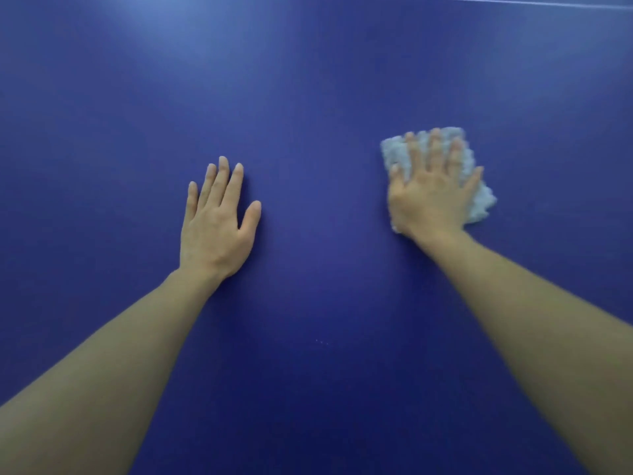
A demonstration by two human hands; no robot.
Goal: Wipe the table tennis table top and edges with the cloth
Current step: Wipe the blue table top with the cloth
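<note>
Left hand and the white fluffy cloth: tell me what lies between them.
Nothing but bare blue table top. In the head view the left hand lies flat, and the right hand presses the white fluffy cloth.

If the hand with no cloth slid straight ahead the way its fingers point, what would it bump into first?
Probably nothing: ahead of the left hand only bare blue table top shows, right up to the picture's edge.

Head view, steeply down, close overhead
</note>
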